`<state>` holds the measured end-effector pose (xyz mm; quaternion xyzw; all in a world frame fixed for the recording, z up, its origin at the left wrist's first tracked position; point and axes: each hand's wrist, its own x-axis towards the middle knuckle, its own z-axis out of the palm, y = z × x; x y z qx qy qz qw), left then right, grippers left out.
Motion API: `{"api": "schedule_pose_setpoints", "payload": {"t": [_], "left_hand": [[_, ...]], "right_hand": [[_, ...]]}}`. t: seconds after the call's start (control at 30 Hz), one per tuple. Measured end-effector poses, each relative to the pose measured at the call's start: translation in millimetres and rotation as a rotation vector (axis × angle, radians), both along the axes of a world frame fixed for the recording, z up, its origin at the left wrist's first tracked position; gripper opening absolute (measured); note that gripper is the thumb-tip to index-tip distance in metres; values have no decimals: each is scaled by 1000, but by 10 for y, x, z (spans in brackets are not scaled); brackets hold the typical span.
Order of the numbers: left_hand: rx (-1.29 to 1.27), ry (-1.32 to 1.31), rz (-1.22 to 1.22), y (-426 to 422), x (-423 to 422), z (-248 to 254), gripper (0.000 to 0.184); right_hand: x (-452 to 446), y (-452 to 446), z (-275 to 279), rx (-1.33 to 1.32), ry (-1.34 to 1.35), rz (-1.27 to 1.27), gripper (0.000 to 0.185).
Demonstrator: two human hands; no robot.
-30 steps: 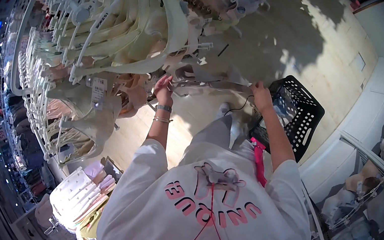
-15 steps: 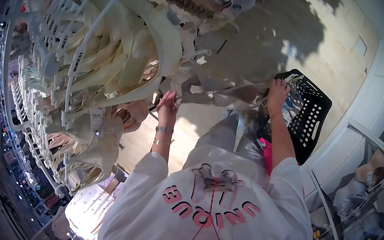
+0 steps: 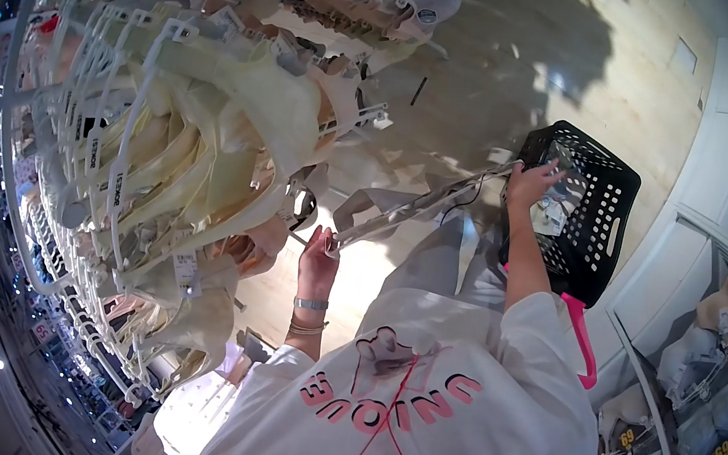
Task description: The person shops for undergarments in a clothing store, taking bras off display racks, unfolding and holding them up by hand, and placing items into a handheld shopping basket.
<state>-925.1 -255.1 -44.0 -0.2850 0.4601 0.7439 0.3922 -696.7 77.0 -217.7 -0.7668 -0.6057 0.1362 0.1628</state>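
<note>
A pale grey-beige bra [image 3: 414, 214] is drawn out in a slanting band between my two hands. My left hand [image 3: 319, 259], a watch and bracelets at its wrist, pinches the lower left end near a small light clip or hanger end. My right hand [image 3: 533, 183] has the upper end at its thumb, other fingers partly extended over the side of a black perforated basket [image 3: 608, 219]. Inside the basket lies something clear with a pale label [image 3: 553, 219]. A pink handle [image 3: 579, 343] hangs down from the basket.
On my left, a rack carries cream bras [image 3: 236, 131] on white hangers [image 3: 125, 142], close to my left hand. More bras [image 3: 360, 13] hang at the far end. Shelves [image 3: 703, 248] on the right hold bras with "69" signs. Pale floor [image 3: 497, 49] lies ahead.
My left hand has moved lower in view, and the bra now slants more steeply and looks narrower. My right hand's fingers have spread toward the basket. More of the pink handle shows.
</note>
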Motion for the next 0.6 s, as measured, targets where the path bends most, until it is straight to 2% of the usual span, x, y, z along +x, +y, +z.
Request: {"api": "schedule_pose_setpoints", "payload": {"t": [0.1, 0.2, 0.23, 0.3, 0.37, 0.43, 0.47, 0.5, 0.53, 0.57, 0.6], "left_hand": [[-31, -11, -44, -39, 55, -151, 42], [-136, 10, -63, 40, 184, -197, 40], [-154, 21, -74, -2, 236, -275, 36], [-211, 3, -22, -38, 343, -478, 11], [-210, -19, -43, -35, 464, -535, 8], [-209, -37, -57, -7, 551, -612, 9], [-129, -29, -83, -123, 587, -738, 12], [-156, 3, -69, -7, 647, -672, 13], [-196, -8, -75, -11, 663, -763, 15], [-240, -21, -78, -69, 694, -845, 18], [-311, 12, -105, -137, 740, -937, 36]], "right_hand": [[160, 22, -851, -574, 327, -190, 49], [-78, -92, -880, -610, 862, -312, 38], [-220, -126, -862, -572, 683, -151, 35], [-555, -144, -803, -474, 324, 146, 29], [-870, -235, -1075, -206, 366, 397, 23], [-1243, -272, -903, -189, 275, 661, 23], [-1441, -293, -933, -184, 219, 787, 24], [-1678, -259, -1013, -200, 126, 905, 26], [-1878, -267, -1087, -311, 127, 920, 33], [-2116, -284, -925, -427, 129, 937, 41], [-2308, -315, -941, -393, 23, 1071, 64]]}}
